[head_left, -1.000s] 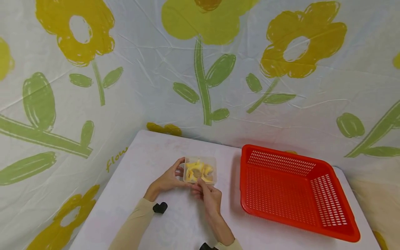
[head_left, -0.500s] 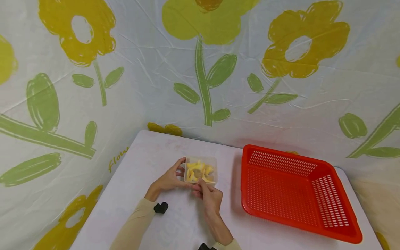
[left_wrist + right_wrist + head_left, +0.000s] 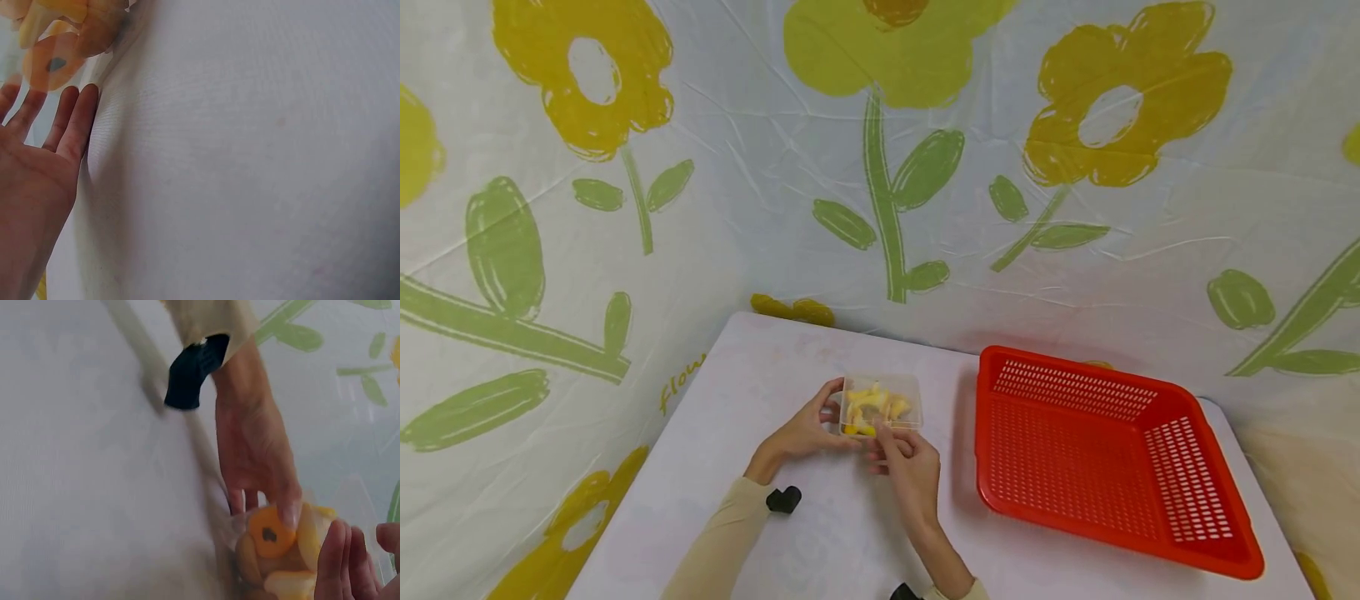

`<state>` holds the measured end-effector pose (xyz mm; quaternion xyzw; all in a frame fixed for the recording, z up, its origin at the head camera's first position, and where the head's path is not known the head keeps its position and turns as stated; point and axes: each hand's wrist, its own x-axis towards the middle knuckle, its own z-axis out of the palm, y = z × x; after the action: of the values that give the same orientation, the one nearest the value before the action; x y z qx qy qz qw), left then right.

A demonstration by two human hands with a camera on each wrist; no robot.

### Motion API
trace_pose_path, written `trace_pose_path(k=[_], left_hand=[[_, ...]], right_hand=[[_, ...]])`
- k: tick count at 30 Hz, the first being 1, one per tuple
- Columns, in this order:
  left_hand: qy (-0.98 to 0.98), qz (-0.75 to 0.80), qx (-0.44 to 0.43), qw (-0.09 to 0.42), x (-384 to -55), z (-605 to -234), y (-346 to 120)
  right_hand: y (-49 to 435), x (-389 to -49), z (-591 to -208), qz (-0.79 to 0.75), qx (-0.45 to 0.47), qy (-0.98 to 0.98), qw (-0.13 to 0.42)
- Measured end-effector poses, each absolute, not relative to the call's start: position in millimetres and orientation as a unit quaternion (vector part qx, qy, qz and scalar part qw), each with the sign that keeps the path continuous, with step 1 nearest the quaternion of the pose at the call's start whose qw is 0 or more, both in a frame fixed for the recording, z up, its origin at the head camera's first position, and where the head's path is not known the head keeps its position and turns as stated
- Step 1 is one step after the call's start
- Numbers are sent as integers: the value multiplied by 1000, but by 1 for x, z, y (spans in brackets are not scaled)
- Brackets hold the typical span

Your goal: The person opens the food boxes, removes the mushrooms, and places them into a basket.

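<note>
While the clear box (image 3: 910, 385) is gripped around its left side by the left hand (image 3: 801, 429), its near edge appears to be pinched between thumb and fingers of the right hand (image 3: 913, 471). Box is located over the white table (image 3: 760, 358), left of the red basket (image 3: 1097, 450); whether its base is supported cannot be told. Yellow and orange pieces (image 3: 880, 402) are seen through the plastic. Main risk, as judged: if the near edge is pried too hard and suddenly freed, the box could be jerked and pieces spilled. If the left hold is loosened, the box could be twisted or dropped. Thin plastic could also be bent by squeezing.
</note>
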<state>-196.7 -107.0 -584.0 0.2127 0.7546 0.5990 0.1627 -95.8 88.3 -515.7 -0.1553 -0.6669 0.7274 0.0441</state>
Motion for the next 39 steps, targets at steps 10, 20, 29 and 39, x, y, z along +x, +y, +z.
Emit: trace_pose_path(k=[10, 20, 29, 39], left_hand=[[748, 602, 217, 176, -194, -584, -112], [712, 660, 211, 110, -196, -582, -113], [727, 675, 119, 36, -196, -576, -100], [730, 681, 55, 31, -196, -567, -91]], right_hand=[[108, -94, -510, 657, -140, -730, 125], [117, -98, -507, 600, -115, -778, 143], [122, -105, -501, 599, -91, -783, 137], [128, -116, -494, 592, -81, -789, 141]])
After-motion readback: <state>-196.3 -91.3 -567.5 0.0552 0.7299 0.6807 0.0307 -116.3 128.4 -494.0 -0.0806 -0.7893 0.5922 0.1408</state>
